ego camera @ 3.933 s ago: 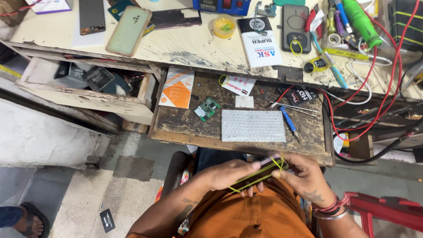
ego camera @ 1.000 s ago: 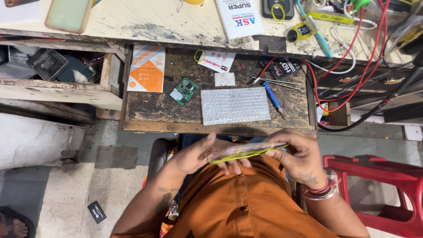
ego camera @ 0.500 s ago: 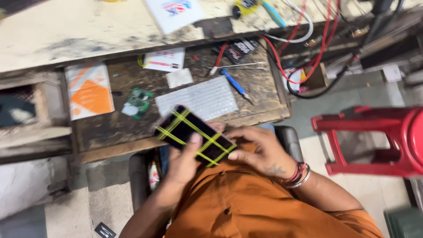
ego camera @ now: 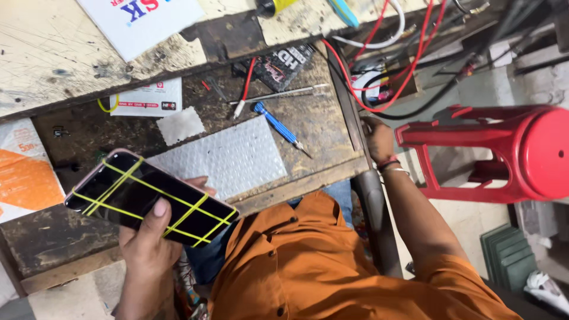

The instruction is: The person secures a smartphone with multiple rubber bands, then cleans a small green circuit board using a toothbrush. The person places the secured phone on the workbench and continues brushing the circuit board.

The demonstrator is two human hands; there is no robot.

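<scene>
Left hand point(ego camera: 145, 243) gripping black phone point(ego camera: 151, 197) bound with yellow rubber bands point(ego camera: 178, 204), thumb across screen.

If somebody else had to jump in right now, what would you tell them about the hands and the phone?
Left hand: holds the dark phone, screen up, thumb on the glass, above the drawer's front edge.
Right hand: off the phone, gripping the right end of the wooden drawer.
Done: yellow rubber bands cross the phone several ways.
Nearby: bubble-wrap sheet, blue screwdriver, red stool.
Left: cannot tell from here; the phone is not yet set down.
</scene>
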